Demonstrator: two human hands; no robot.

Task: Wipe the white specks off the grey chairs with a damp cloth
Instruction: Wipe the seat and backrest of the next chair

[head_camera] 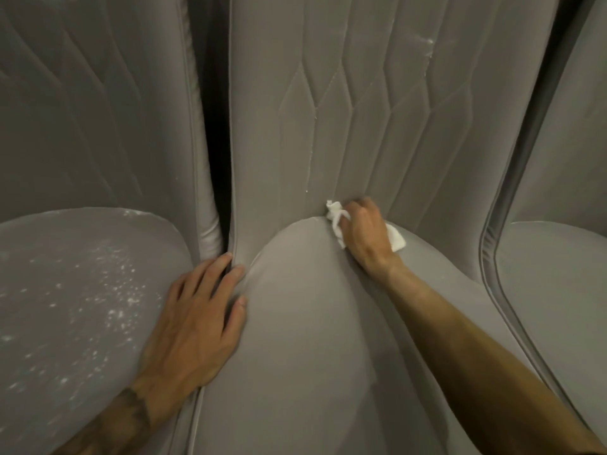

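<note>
1. At the rear of the middle chair (312, 339), where its seat meets its backrest (361, 110), the right hand (364, 234) has its fingers curled around a bunched white cloth (398, 241) and presses it into the crease.
2. Ends of the cloth stick out on both sides of that hand, touching the grey fabric.
3. On the left edge of the middle chair's seat, the left hand (197, 316) lies flat with straight, spread fingers and holds nothing. Its fingertips reach the seam beside the dark gap.
4. Left of the middle chair, the left chair (49, 251) has many white specks (121, 290) scattered over its seat.
5. High on the middle chair's backrest, toward its right side, a few more pale flecks sit along the stitched lines.
6. Right of the middle chair stands the right chair (558, 290), only partly in view.
</note>
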